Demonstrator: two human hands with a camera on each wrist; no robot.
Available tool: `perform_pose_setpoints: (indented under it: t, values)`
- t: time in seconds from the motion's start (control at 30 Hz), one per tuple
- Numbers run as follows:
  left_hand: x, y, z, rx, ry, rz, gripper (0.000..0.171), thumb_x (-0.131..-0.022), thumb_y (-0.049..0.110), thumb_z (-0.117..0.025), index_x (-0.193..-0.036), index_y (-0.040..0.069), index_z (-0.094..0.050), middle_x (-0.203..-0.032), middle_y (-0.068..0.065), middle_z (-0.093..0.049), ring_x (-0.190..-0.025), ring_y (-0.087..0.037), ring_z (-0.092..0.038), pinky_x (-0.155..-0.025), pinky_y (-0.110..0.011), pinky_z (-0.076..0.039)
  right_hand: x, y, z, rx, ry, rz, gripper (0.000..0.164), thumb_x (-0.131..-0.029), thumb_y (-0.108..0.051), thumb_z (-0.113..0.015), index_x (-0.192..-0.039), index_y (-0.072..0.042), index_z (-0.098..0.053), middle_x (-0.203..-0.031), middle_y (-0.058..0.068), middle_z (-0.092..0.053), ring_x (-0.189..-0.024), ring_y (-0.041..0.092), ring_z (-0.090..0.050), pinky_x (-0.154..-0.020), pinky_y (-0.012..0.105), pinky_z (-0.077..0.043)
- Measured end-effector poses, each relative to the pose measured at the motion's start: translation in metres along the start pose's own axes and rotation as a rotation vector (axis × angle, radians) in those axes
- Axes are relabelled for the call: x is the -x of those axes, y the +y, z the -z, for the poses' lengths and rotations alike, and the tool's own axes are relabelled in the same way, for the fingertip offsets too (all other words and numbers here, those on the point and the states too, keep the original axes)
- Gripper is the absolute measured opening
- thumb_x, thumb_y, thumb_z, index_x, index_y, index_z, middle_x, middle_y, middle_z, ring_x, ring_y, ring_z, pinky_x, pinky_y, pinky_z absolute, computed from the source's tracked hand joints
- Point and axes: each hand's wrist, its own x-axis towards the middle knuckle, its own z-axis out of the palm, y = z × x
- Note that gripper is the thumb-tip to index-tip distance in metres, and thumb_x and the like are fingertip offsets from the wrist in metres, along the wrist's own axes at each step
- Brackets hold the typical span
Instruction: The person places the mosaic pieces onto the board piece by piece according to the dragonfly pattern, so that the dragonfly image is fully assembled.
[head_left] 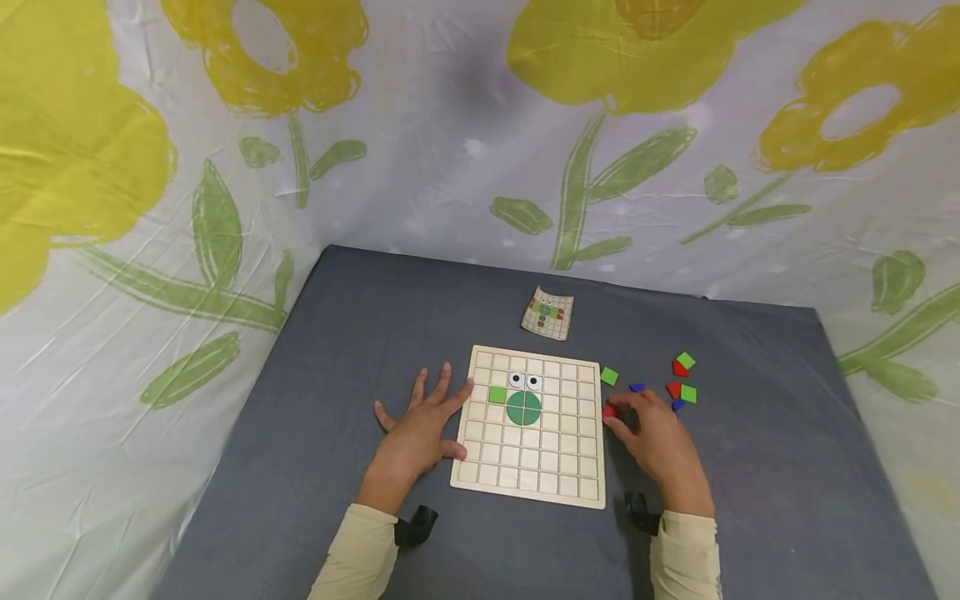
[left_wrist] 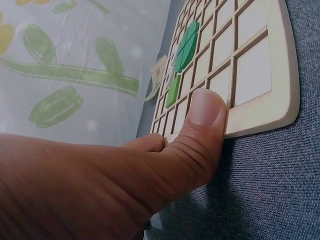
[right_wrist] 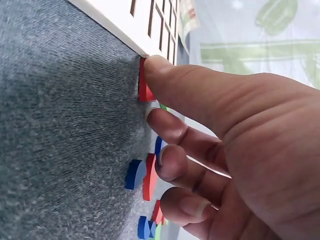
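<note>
A pale wooden grid board [head_left: 567,467] lies on the grey cloth. On it are two googly-eye tiles [head_left: 525,381], a dark green circle of quarter pieces [head_left: 523,408] and a light green square [head_left: 497,395]. My left hand [head_left: 416,437] is spread at the board's left edge; its thumb [left_wrist: 205,110] rests on the rim. At the right edge, my right hand [head_left: 663,446] pinches a small red piece [right_wrist: 144,82] between thumb and index finger, close to the board's side. The other right fingers are loosely bent above the cloth.
Behind the board lies a curled pattern card [head_left: 551,315]. A green square [head_left: 610,377] sits just right of the board. Farther right are several loose red, green and blue pieces [head_left: 688,394], some partly hidden by the right hand. A flower-printed curtain [head_left: 450,167] surrounds the table.
</note>
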Motion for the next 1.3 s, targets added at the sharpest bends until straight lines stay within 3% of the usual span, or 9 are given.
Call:
perform_pose_setpoints:
  t: [0.43, 0.73, 1.3]
  values:
    - [0.0003, -0.001, -0.0026, 0.011, 0.012, 0.0, 0.106, -0.071, 0.032, -0.089, -0.165, 0.033, -0.04, -0.177, -0.004, -0.015, -0.164, -0.038, -0.002, -0.104, -0.094, 0.002, -0.0002, 0.0024, -0.0063, 0.016, 0.024, -0.036, 0.029, -0.095, -0.02, -0.082, -0.12, -0.007, -0.076, -0.108, 0.008, -0.065, -0.074, 0.017, -0.053, -0.064, 0.036, -0.047]
    - [0.0003, -0.0009, -0.0019, 0.015, 0.019, -0.003, 0.106, -0.071, 0.032, -0.088, -0.165, 0.033, -0.04, -0.177, -0.004, -0.015, -0.164, -0.038, -0.002, -0.103, -0.094, 0.002, -0.0032, 0.0029, -0.0056, 0.035, 0.044, -0.035, 0.027, -0.093, -0.018, -0.084, -0.113, -0.003, -0.075, -0.107, 0.013, -0.067, -0.085, 0.025, -0.064, -0.078, 0.053, -0.058]
    - [0.001, -0.0008, -0.0024, 0.011, 0.027, -0.005, 0.106, -0.071, 0.031, -0.089, -0.165, 0.033, -0.041, -0.176, -0.004, -0.016, -0.164, -0.039, -0.003, -0.103, -0.095, 0.001, -0.0033, -0.0003, -0.0032, 0.015, 0.099, -0.012, 0.031, -0.093, -0.018, -0.082, -0.118, -0.002, -0.075, -0.109, 0.015, -0.068, -0.09, 0.03, -0.067, -0.081, 0.054, -0.058]
